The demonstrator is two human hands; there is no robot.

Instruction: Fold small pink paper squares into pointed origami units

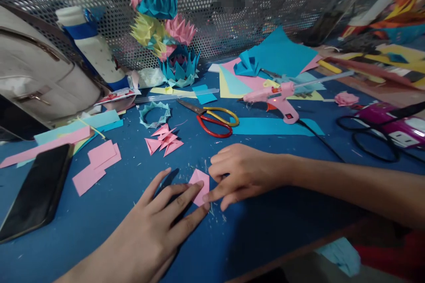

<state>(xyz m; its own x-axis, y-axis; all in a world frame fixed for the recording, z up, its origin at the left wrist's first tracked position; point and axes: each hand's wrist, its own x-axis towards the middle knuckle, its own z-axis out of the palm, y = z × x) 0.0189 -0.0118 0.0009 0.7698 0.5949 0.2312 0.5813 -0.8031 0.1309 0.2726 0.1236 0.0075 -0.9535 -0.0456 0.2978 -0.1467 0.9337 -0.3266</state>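
Observation:
A small folded pink paper piece lies on the blue tabletop between both hands. My left hand is spread palm down, its fingers apart; one fingertip presses on the paper and the thumb rests by its lower corner. My right hand has its index fingertip at the paper's lower right edge. Its thumb stands apart below and the other fingers are loosely bent. Behind the left hand is a cluster of pink folded paper triangles. Pink paper rectangles lie to the left.
Scissors with red and yellow handles lie ahead, beside a blue paper strip. A pink glue gun trails a cable. Behind stand a paper-flower tower and a bottle. A phone and a bag are left.

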